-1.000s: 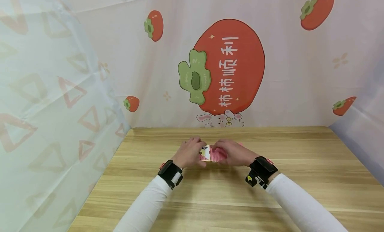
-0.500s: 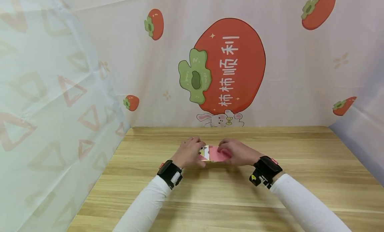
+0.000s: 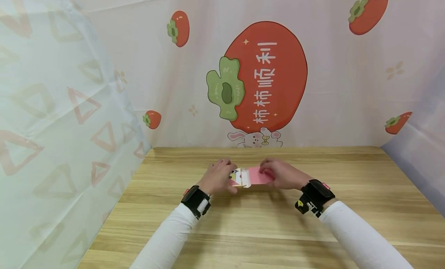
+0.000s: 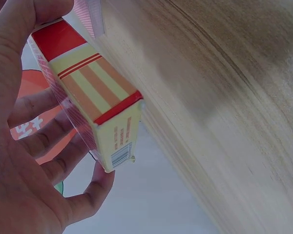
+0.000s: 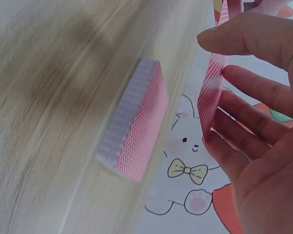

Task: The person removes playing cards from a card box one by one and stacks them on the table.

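My left hand grips a playing-card box with thumb and fingers on opposite sides. The box has a red, cream and orange striped narrow side and a barcode on its end; an ace shows on its upper face in the head view. Its white flap stands open toward the right. My right hand pinches a thin pink-backed playing card just past the flap, thumb on one side and fingers on the other. On the table, below the right hand, a pink-backed deck of cards stands on its long edge.
The wooden table reaches back to a white cloth backdrop printed with persimmons and a rabbit. A patterned cloth hangs along the left side. Black camera straps sit on both wrists.
My right hand has moved right with the pink-backed card, away from the box, and the white flap now shows between them. The left hand and box have stayed nearly still.
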The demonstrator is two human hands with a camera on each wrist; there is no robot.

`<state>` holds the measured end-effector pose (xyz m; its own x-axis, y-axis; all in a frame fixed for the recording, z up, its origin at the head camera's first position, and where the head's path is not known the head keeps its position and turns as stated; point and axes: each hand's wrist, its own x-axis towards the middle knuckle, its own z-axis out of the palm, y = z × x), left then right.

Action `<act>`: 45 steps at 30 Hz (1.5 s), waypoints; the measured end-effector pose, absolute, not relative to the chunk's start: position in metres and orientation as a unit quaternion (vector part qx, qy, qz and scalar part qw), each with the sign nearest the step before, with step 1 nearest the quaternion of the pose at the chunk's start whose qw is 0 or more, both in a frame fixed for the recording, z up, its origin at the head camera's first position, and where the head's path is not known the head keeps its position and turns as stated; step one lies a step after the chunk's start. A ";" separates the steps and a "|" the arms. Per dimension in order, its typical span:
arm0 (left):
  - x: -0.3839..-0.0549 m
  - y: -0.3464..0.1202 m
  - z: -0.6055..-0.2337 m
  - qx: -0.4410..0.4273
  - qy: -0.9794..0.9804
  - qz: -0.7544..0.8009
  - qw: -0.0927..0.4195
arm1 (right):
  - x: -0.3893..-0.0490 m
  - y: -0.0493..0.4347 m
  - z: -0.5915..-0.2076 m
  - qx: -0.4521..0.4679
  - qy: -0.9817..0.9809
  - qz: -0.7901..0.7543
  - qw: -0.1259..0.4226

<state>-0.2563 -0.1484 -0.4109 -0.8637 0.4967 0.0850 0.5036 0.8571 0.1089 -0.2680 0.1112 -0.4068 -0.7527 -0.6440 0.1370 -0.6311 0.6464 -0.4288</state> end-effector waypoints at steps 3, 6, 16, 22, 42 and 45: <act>-0.256 -0.149 -0.411 -0.258 -0.964 -0.061 0.026 | -0.270 0.115 -0.408 -0.340 0.911 -0.232 0.013; -0.256 -0.149 -0.412 -0.257 -0.964 -0.058 0.024 | -0.272 0.119 -0.409 -0.336 0.911 -0.238 0.012; -0.257 -0.150 -0.413 -0.246 -0.968 -0.054 0.011 | -0.280 0.129 -0.412 -0.311 0.916 -0.253 0.014; -0.256 -0.152 -0.413 -0.245 -0.968 -0.058 0.015 | -0.288 0.135 -0.417 -0.304 0.917 -0.258 0.020; -0.258 -0.155 -0.416 -0.248 -0.967 -0.057 0.014 | -0.303 0.136 -0.430 -0.294 0.926 -0.232 0.046; -0.258 -0.155 -0.416 -0.246 -0.968 -0.058 0.011 | -0.304 0.136 -0.432 -0.298 0.926 -0.230 0.042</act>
